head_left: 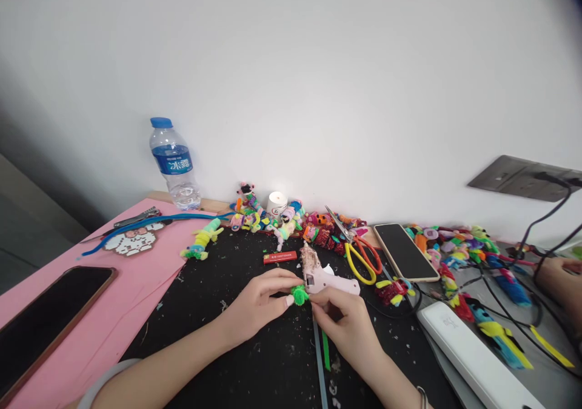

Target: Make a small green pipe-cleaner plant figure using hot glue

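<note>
A small coil of bright green pipe cleaner (299,295) sits between my two hands above the black work surface. My left hand (262,303) pinches it with fingers and thumb. The fingertips of my right hand (342,316) are closed at its right side; whether they grip part of it, I cannot tell. Just beyond my hands lies a pale pink glue gun (331,282) with a brown-stained nozzle. A flat green strip (326,349) and a grey strip (319,360) lie below my right hand.
Scissors (361,257), a red box (279,257) and several fuzzy figures (327,237) lie behind. Phones (52,330) (406,252) flank the area. A water bottle (175,163) stands left, a white power bank (473,354) lies right, near cables and another person's hand (559,282).
</note>
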The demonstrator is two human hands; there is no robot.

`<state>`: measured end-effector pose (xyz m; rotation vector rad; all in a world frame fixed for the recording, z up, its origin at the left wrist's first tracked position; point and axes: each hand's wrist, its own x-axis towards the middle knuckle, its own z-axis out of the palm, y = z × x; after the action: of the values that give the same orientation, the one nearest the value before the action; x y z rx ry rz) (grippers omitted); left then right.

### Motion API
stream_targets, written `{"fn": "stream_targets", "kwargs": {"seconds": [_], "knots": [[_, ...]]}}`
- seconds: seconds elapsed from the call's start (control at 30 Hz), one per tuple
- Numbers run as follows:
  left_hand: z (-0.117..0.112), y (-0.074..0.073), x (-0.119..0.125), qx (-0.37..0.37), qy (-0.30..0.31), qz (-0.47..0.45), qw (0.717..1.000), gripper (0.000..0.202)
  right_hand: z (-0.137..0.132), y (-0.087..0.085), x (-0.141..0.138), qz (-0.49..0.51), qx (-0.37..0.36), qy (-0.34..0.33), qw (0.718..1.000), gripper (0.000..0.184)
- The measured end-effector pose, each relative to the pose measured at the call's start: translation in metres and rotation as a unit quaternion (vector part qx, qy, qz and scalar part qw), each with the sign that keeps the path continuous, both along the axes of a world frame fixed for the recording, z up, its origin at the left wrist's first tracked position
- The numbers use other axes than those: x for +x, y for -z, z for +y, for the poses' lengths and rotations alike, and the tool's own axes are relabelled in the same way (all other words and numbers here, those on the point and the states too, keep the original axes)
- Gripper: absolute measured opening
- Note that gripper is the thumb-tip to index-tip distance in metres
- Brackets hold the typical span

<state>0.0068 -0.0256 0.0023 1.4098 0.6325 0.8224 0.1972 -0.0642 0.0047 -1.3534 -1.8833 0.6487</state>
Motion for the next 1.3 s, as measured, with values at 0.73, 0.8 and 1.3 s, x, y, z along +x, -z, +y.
{"fn": "stream_targets", "kwargs": {"seconds": [0.73, 0.8, 1.3], "knots": [[0.002, 0.011, 0.003, -0.036, 0.012, -0.005, 0.999, 0.034, 0.002, 0.000, 0.001, 0.023, -0.051, 0.015, 0.998, 0.012], [0.003, 0.011, 0.003, -0.060, 0.015, -0.004, 0.998, 0.039, 0.002, -0.001, 0.002, 0.028, -0.062, 0.015, 0.998, 0.012], [0.002, 0.012, 0.004, -0.082, -0.019, 0.061, 0.995, 0.025, 0.001, -0.004, 0.008, 0.052, 0.052, 0.097, 0.993, 0.008]]}}
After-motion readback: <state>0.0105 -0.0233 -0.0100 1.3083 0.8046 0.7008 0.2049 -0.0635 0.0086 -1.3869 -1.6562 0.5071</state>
